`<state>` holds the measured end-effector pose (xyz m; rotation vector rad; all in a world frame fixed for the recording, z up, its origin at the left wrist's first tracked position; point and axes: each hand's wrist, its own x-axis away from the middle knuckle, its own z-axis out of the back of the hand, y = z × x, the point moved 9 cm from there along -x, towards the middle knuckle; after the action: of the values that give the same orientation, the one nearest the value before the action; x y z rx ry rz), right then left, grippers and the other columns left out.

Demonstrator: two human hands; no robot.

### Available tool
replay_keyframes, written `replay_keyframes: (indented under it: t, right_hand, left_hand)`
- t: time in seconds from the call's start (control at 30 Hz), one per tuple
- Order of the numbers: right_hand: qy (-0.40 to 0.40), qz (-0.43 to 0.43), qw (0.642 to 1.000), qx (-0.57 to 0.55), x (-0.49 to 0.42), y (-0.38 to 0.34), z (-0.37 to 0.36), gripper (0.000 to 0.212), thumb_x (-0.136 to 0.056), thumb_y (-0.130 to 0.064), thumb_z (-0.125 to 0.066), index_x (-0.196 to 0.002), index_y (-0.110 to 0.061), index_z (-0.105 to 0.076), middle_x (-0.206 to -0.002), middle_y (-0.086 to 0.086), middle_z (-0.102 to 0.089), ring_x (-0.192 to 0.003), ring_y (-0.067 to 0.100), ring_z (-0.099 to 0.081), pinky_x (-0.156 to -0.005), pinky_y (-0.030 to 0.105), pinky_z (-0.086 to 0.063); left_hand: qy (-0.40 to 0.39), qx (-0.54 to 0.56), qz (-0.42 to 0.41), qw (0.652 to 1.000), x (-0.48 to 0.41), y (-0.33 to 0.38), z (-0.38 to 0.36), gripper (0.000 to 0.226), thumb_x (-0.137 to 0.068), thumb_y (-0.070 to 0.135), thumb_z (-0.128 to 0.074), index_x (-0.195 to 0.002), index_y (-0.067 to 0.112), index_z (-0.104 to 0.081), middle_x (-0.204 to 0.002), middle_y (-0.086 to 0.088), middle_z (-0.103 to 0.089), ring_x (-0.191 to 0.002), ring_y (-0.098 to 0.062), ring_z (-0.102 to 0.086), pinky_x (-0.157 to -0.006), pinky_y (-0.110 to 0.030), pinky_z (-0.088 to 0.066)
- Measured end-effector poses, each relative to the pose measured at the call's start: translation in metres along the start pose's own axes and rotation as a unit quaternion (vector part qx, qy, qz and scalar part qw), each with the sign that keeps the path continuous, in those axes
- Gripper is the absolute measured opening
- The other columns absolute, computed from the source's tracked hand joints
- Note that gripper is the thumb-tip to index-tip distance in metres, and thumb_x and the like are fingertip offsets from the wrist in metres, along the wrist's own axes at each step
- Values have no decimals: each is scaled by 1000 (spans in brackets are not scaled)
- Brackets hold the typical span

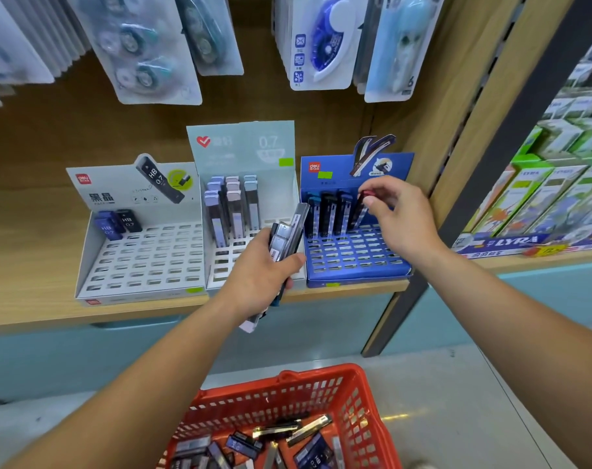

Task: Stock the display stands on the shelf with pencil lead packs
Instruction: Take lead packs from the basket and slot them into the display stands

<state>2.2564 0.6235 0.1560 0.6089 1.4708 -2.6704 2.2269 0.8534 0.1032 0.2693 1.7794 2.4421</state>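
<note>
A wooden shelf (34, 299) holds three cardboard display stands side by side. The white stand (142, 252), at nine o'clock from centre, carries a red "deli" logo and a pictured case marked "HB 0.7"; two dark packs (118, 223) marked "HB 0.7" stand in its back left slots. The pale middle stand (243, 157), at twelve o'clock, shows a red heart tick logo and "0.7" on its header, with slim pastel-capped packs (232, 208) upright in its rear rows. The blue stand (352, 255), at two o'clock, also bears a "deli" logo, with dark slim packs (331, 214) standing along its back row.

The left hand (264, 275), at centre, has its fingers wrapped tight around a bundle of pencil lead packs (286, 238), long thin clear and dark cases fanned upward toward the gap between the middle and blue stands. The right hand (402, 214), at two o'clock over the blue stand, pinches the top of a red-capped pack (364, 206) with thumb and fingertips closed on it, the pack tilted at the back row.

At six o'clock a red plastic basket (355, 397) on the floor holds loose lead packs (287, 438), one reading "HB". At three o'clock a neighbouring shelf strip (511, 243) reads "LYRA"
</note>
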Motion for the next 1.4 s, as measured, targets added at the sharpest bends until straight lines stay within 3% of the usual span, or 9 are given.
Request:
replay_keyframes:
  t: [0.27, 0.63, 0.83, 0.97, 1.07, 1.17, 1.23, 1.4]
  right_hand:
    - [-8, -6, 1000, -6, -13, 2, -6, 26, -99, -6, -58, -102, -30, -66, -97, -13, -66, -97, 8, -63, -92, 41, -57]
    - [19, -13, 1000, 6, -14, 15, -9, 25, -97, -7, -61, -103, -31, -66, -105, -8, -66, -100, 14, -65, -88, 43, -59]
    - [44, 27, 999, 13, -9, 9, -8, 27, -97, -3, -59, -103, -29, -63, -102, -9, -64, -95, 14, -66, -82, 43, -61]
    - [44, 42, 997, 39, -10, 9, -7, 25, -97, -7, -61, -114, -24, -69, -109, -6, -62, -96, 9, -65, -86, 36, -59]
    - [30, 54, 996, 66, -3, 9, -12, 33, -97, -10, -62, -127, -23, -66, -112, -5, -60, -96, 5, -64, -92, 17, -51]
    - [27, 52, 995, 75, 3, 10, -14, 34, -99, -14, -60, -131, -25, -63, -114, -6, -60, -94, 1, -63, -85, 3, -44]
    - [26, 55, 994, 86, 6, 7, -14, 32, -101, -14, -57, -131, -23, -63, -115, -5, -60, -93, 2, -63, -83, 3, -43]
    - [7, 46, 994, 101, 16, 4, -13, 36, -100, -11, -53, -133, -24, -59, -117, -4, -61, -95, 7, -63, -84, 18, -49]
  left_hand:
    - [-5, 11, 12, 1000, 0, -2, -1, 16, -96, 22, -68, -101, 22, -53, -74, -2, -60, -55, -13, -57, -51, -31, -47]
    - [-6, -2, 17, 1000, -1, -4, -2, 15, -97, 24, -67, -102, 21, -53, -70, -5, -61, -55, -14, -59, -52, -34, -49]
    - [-11, 3, 22, 1000, 0, -4, -3, 15, -97, 24, -67, -101, 23, -53, -76, -3, -62, -58, -14, -60, -52, -32, -51]
    - [-9, 5, 21, 1000, -2, -4, -2, 15, -96, 25, -67, -103, 23, -54, -79, -3, -62, -59, -15, -61, -52, -33, -51]
    - [-7, 4, 18, 1000, -2, -5, -2, 14, -96, 25, -67, -103, 24, -54, -80, -4, -63, -59, -13, -62, -54, -32, -52]
    - [-3, 5, 17, 1000, -2, -6, -1, 15, -96, 25, -67, -104, 22, -55, -81, -5, -64, -59, -13, -62, -57, -33, -53]
    - [0, 7, 15, 1000, -2, -5, 0, 16, -96, 24, -67, -105, 20, -55, -81, -7, -64, -59, -13, -62, -57, -33, -52]
    - [14, 6, 7, 1000, 1, 1, 3, 15, -96, 21, -67, -105, 20, -54, -80, -3, -64, -55, -13, -59, -55, -30, -51]
